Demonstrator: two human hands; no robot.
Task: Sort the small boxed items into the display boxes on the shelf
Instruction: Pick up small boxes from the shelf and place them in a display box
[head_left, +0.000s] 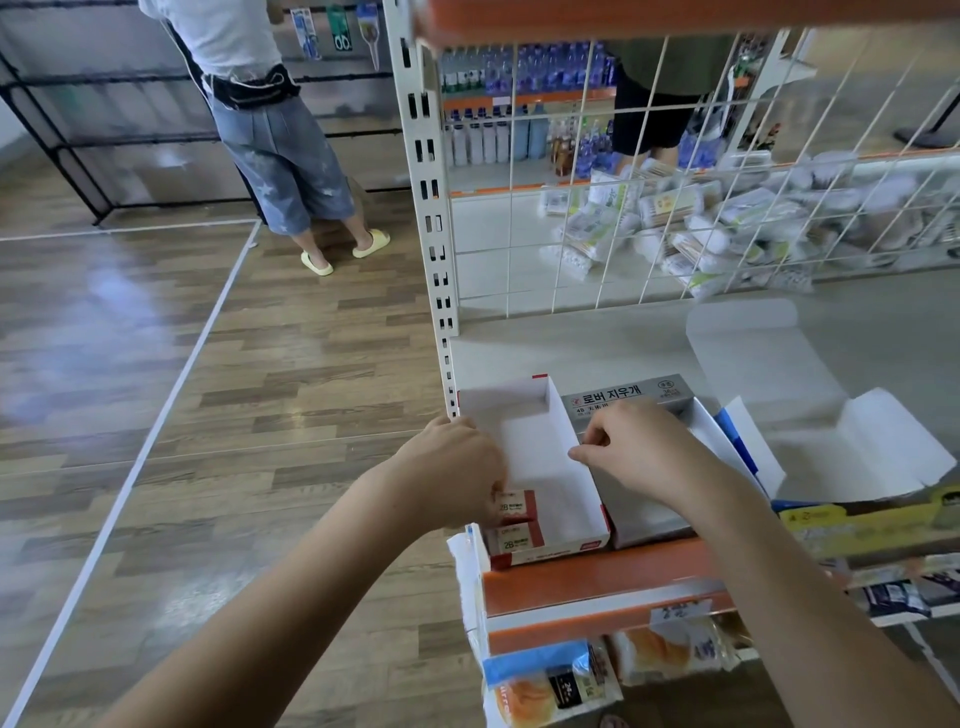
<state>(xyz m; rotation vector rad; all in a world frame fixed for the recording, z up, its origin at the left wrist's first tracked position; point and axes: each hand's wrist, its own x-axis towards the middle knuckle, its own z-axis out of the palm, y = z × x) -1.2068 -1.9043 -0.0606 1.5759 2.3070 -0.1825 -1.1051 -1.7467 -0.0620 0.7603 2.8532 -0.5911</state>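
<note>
Flanking the white display box (540, 457), left hand (457, 467) grips small boxes (517, 522), right hand (639, 452) pinches its wall beside grey box (623, 400).

Even, bright indoor light — soft glare lay on the floor (130, 291); edges bowed, and far shelves (519, 119) were blurred.
</note>
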